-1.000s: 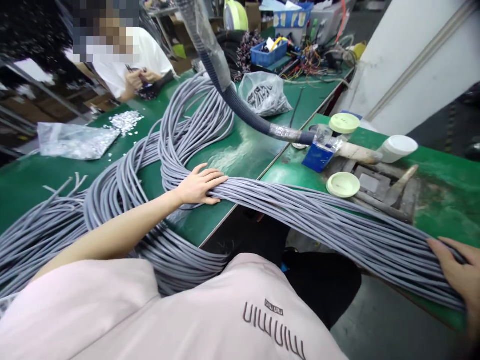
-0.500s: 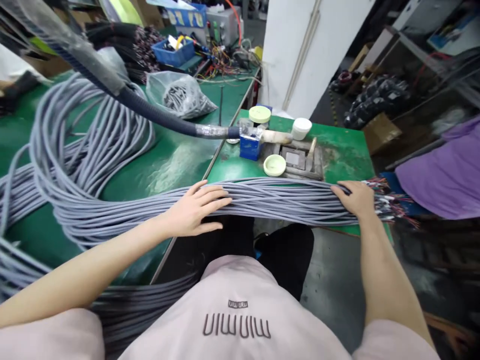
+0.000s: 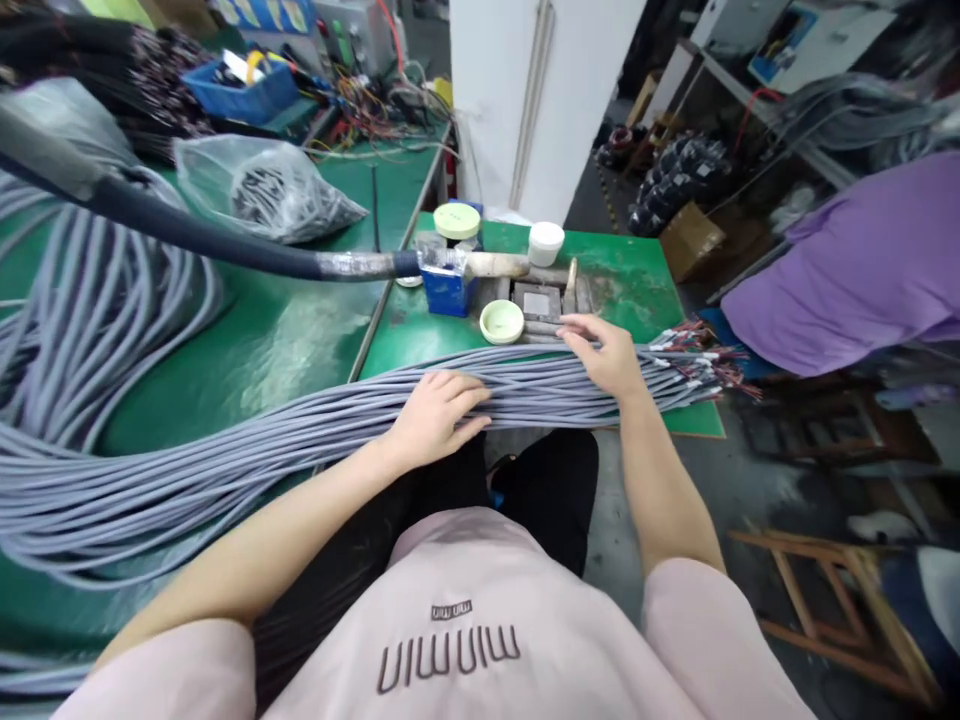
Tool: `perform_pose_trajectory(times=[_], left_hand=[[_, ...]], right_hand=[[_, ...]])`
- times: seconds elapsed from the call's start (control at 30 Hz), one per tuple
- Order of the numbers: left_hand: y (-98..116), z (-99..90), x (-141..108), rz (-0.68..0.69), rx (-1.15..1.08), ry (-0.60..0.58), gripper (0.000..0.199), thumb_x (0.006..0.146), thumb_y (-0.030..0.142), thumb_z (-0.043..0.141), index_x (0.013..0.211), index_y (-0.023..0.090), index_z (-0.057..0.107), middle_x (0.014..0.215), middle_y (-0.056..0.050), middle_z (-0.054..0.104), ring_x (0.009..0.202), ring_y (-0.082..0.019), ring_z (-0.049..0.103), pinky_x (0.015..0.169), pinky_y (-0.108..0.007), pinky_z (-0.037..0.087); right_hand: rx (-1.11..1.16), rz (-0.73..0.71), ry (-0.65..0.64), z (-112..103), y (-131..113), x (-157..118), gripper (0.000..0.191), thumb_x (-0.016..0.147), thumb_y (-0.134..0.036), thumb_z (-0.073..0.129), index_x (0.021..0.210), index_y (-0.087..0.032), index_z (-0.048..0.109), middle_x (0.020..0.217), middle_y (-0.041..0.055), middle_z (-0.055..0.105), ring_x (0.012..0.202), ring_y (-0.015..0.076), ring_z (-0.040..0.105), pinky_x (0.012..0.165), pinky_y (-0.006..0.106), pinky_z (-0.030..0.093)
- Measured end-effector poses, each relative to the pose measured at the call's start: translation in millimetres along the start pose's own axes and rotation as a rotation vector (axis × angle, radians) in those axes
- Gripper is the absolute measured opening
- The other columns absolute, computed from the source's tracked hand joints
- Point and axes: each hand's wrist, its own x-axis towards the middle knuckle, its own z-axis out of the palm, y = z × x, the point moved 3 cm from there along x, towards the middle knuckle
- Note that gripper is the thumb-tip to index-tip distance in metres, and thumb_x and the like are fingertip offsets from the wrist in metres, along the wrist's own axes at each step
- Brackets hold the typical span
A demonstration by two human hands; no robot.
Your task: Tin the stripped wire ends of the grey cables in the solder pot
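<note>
A long bundle of grey cables [image 3: 322, 425] runs across the green tables, with coloured wire ends [image 3: 705, 360] fanned out at its right end. My left hand [image 3: 439, 412] lies on the middle of the bundle, fingers spread over the cables. Further right, my right hand [image 3: 607, 355] is over the bundle near the wire ends, its thumb and fingers apart and raised at the back edge. Behind the bundle sit an open pale green lid [image 3: 502, 322] and a metal block set in a dark frame [image 3: 536, 302].
A thick dark hose [image 3: 225, 240] with a pale nozzle hangs over a blue box [image 3: 446, 288]. White tub [image 3: 546, 243], round yellow-green container [image 3: 457, 220], plastic bag of short pieces [image 3: 270, 190] and blue bin [image 3: 240, 90] stand behind. A person in purple [image 3: 847, 265] is at right.
The view has shifted to the right. My right hand has moved left along the bundle, away from the wire ends and closer to my left hand, and more of the ends shows.
</note>
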Motion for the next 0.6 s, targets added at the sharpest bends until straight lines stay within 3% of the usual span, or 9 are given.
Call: perform_pose_trajectory(times=[0.1, 0.17, 0.33, 0.47, 0.6], left_hand=[[31.3, 14.8, -10.6, 0.183, -0.053, -0.032, 0.025, 0.093, 0.031, 0.049, 0.109, 0.019, 0.064, 0.103, -0.008, 0.069, 0.094, -0.019, 0.058, 0.078, -0.035, 0.040], [48.4, 31.3, -11.0, 0.278, -0.060, -0.070, 0.023, 0.094, 0.027, 0.048, 0.108, 0.018, 0.064, 0.101, -0.006, 0.069, 0.091, -0.018, 0.057, 0.077, -0.034, 0.039], [66.7, 67.5, 20.4, 0.359, 0.044, -0.100, 0.027, 0.095, 0.020, 0.043, 0.113, 0.016, 0.062, 0.104, -0.008, 0.066, 0.092, -0.020, 0.053, 0.077, -0.036, 0.036], [62.4, 82.8, 56.2, 0.299, 0.153, -0.081, 0.029, 0.095, 0.021, 0.041, 0.116, 0.020, 0.061, 0.104, -0.009, 0.064, 0.093, -0.024, 0.051, 0.076, -0.039, 0.035], [55.2, 92.4, 70.7, 0.310, 0.132, -0.016, 0.028, 0.095, 0.026, 0.043, 0.113, 0.020, 0.063, 0.096, -0.008, 0.065, 0.087, -0.023, 0.050, 0.073, -0.038, 0.034]], right_hand=[[0.285, 0.156, -0.005, -18.2, -3.9, -57.7, 0.023, 0.085, -0.039, 0.060, 0.100, -0.024, 0.069, 0.083, 0.0024, 0.072, 0.077, 0.0198, 0.069, 0.076, 0.036, 0.056], [0.417, 0.292, -0.029, -18.5, 3.6, -98.7, 0.019, 0.083, -0.038, 0.063, 0.094, -0.024, 0.071, 0.076, 0.0018, 0.072, 0.068, 0.0179, 0.068, 0.069, 0.034, 0.057], [0.721, 0.652, 0.029, 16.5, 37.2, -175.9, 0.026, 0.075, -0.044, 0.071, 0.085, -0.020, 0.072, 0.068, 0.0025, 0.070, 0.057, 0.0155, 0.065, 0.057, 0.031, 0.055], [0.854, 0.745, 0.074, 41.0, 44.6, -195.2, 0.029, 0.071, -0.044, 0.074, 0.084, -0.018, 0.072, 0.067, 0.0031, 0.070, 0.056, 0.0142, 0.064, 0.055, 0.028, 0.053], [0.914, 0.751, 0.123, 45.3, 46.8, -192.0, 0.029, 0.071, -0.043, 0.075, 0.085, -0.018, 0.071, 0.067, 0.0022, 0.070, 0.055, 0.0125, 0.065, 0.056, 0.025, 0.053]])
